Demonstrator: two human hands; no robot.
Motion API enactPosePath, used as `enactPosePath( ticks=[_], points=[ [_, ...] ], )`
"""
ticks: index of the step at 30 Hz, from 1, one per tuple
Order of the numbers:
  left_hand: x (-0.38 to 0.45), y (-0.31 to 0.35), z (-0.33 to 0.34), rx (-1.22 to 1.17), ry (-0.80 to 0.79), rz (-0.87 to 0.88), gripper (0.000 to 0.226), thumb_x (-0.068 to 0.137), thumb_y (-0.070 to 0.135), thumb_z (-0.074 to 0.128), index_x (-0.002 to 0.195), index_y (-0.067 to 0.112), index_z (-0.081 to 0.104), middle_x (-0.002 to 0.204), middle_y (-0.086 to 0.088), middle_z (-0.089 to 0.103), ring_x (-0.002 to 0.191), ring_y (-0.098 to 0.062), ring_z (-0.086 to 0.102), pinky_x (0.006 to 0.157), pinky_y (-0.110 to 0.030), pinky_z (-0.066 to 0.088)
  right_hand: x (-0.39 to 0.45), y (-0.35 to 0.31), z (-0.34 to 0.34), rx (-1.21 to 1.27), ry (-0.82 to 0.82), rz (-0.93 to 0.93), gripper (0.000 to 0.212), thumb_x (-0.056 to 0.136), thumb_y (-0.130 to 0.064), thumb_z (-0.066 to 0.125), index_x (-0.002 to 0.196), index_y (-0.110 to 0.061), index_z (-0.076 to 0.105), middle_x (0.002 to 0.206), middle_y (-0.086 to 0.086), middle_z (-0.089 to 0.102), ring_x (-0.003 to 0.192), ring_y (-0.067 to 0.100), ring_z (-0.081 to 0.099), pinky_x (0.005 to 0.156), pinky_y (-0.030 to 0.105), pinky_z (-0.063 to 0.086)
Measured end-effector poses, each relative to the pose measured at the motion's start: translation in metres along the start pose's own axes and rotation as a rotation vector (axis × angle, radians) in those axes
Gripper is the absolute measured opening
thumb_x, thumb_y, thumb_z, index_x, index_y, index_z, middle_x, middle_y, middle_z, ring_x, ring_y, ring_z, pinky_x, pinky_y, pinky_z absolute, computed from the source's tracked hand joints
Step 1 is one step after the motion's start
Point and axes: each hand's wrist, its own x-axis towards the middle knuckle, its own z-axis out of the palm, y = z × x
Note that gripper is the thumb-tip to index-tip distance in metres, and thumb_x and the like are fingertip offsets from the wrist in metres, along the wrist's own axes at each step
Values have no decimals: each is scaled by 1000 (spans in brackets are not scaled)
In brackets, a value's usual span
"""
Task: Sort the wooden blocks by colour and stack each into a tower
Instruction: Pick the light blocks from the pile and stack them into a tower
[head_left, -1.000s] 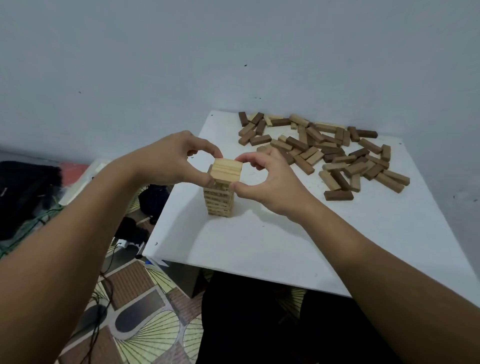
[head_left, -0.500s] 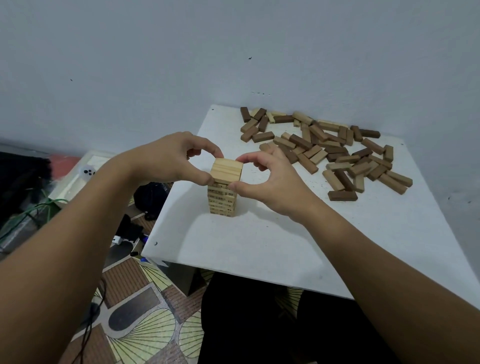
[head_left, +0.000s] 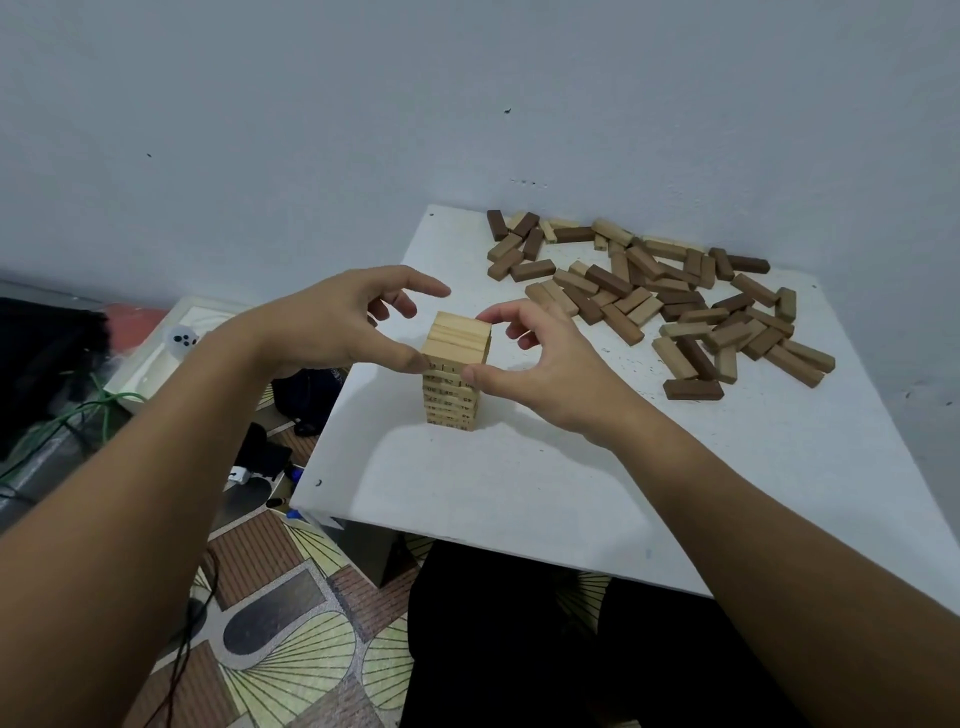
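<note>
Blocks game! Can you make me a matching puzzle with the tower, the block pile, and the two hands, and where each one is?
Things:
1. light wood tower
2. pile of loose blocks
3. left hand
4. right hand

Places:
A. scattered at the far right of the white table
B. thumb touching the tower's left side
C. standing upright between the hands
D. thumb touching the tower's right side

Pairs: 1-C, 2-A, 3-B, 4-D

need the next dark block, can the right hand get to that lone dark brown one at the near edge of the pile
Probably yes: the right hand is at the light tower, and bare table lies between it and the dark brown block.
</note>
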Motion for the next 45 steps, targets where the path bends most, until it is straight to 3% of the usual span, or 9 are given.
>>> enactPosePath(
  ticks=[7,11,16,20,23,25,27,40,45],
  points=[
    [-1,-6,4,-48,3,-21,60,62,47,86,119,53,69,123,11,61,114,-11,52,100,-41,47,-1,2,1,1,-15,-20,57,78,-53,84,127,-47,56,126,-10,48,118,6,46,96,30,44],
    [-3,-12,1,-94,-32,-19,83,62,43,89,138,51,56,131,12,61,126,-9,53,104,-31,45,-9,-3,1,101,34,-7,62,82,-64,71,137,-46,50,129,-13,45,122,4,45,101,30,42],
    [5,-7,27,-641,338,7,71,78,62,65,140,28,61,134,8,68,129,-7,59,114,-33,40,-16,-13,28,543,276,50,61,97,-59,45,153,-37,39,152,-17,37,134,-10,39,95,7,32],
    [16,10,68,-777,461,-76,82,88,78,37,143,22,59,140,10,64,133,-3,54,123,-39,32,-15,-16,60,834,246,111,56,111,-42,32,164,-30,18,137,-33,38,87,-41,42,65,-9,35],
    [16,21,88,-867,469,-116,80,97,78,30,143,20,60,142,8,63,134,-3,53,124,-41,32,-4,-20,80,933,253,167,70,104,-62,37,164,-34,17,139,-32,42,105,-29,53,84,3,48],
    [14,27,95,-884,489,-144,76,98,78,29,137,24,65,137,12,66,130,-5,58,120,-42,37,0,-28,87,985,234,223,106,78,-88,54,163,-31,24,156,-5,48,130,8,59,106,36,53],
    [13,32,98,-894,500,-166,74,97,79,29,132,27,69,132,15,68,125,-8,63,115,-42,43,2,-28,92,1029,226,261,128,60,-97,61,161,-25,29,155,8,49,133,25,59,110,50,50],
    [14,37,101,-863,569,-180,68,102,73,27,114,28,77,114,19,75,105,-6,72,98,-36,53,9,-26,102,1076,255,221,135,52,-101,58,159,-22,35,149,8,54,131,24,59,110,52,49],
    [13,33,97,-948,532,-169,82,97,80,20,123,24,74,122,11,74,111,-6,70,103,-36,49,5,-19,97,1061,249,236,115,71,-93,56,160,-24,32,149,8,55,130,22,61,109,48,50]
  ],
)
